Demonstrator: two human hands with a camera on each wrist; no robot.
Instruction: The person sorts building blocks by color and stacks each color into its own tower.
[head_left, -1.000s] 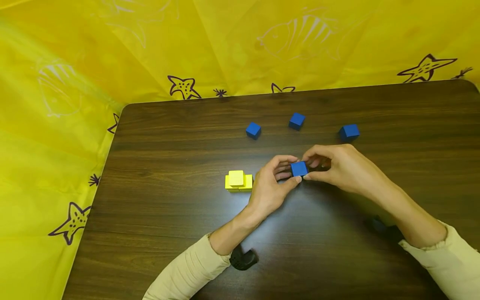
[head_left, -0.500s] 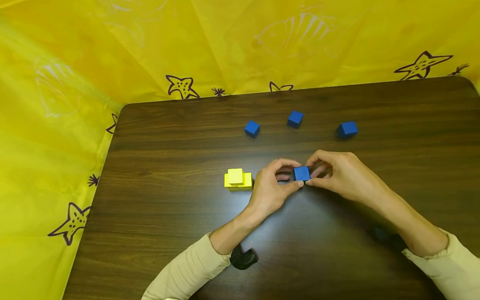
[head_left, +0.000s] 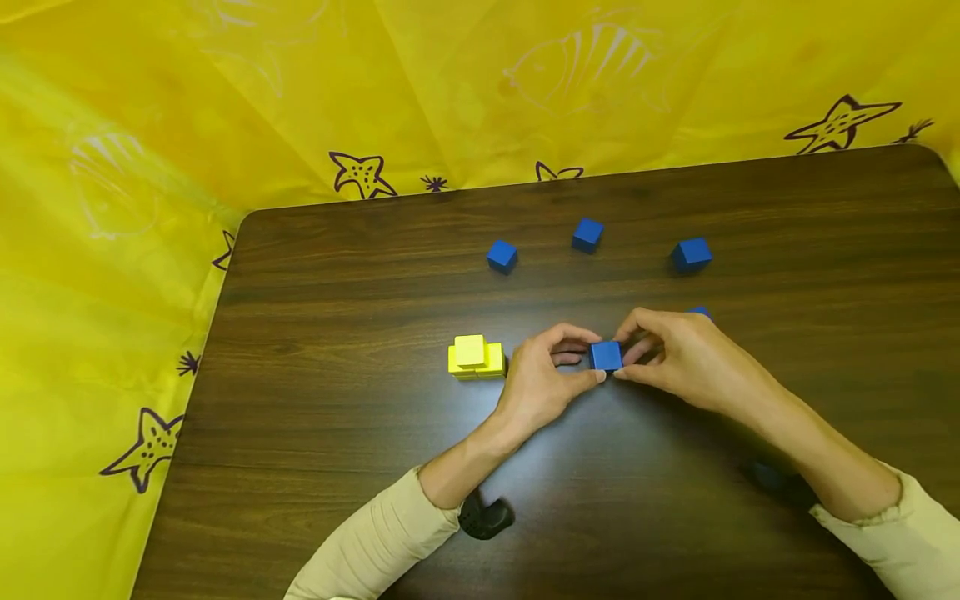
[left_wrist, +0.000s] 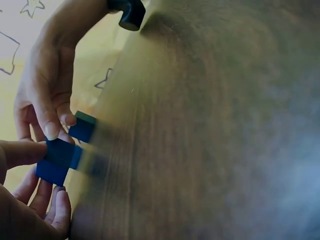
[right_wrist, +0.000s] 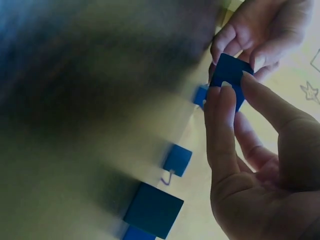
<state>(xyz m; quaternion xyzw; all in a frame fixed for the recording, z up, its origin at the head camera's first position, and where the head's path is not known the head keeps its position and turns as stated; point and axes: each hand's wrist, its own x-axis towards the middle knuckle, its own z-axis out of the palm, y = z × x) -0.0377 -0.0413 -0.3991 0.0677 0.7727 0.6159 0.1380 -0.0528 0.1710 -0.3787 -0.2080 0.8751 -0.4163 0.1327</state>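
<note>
A blue block (head_left: 606, 357) lies between both hands at mid-table. My left hand (head_left: 542, 379) pinches it from the left, thumb on the near side and index finger on the far side. From the right, my right hand (head_left: 675, 354) pinches the same block with thumb and fingertips. In the left wrist view, the held blue block (left_wrist: 52, 172) shows a dark face and a brighter one; whether it is one block or two stacked I cannot tell. Left of my left hand stands a small stack of yellow blocks (head_left: 477, 358), one on top. Another blue block (head_left: 700, 312) is mostly hidden behind my right hand.
Three loose blue blocks lie farther back: a left one (head_left: 502, 257), a middle one (head_left: 587, 236) and a right one (head_left: 692, 255). The brown wooden table (head_left: 337, 333) meets a yellow patterned cloth (head_left: 450, 83) at its back and left edges.
Both hands and the block between them have shifted toward the body and slightly right. A further blue block has come into view behind my right hand. The yellow stack stays put.
</note>
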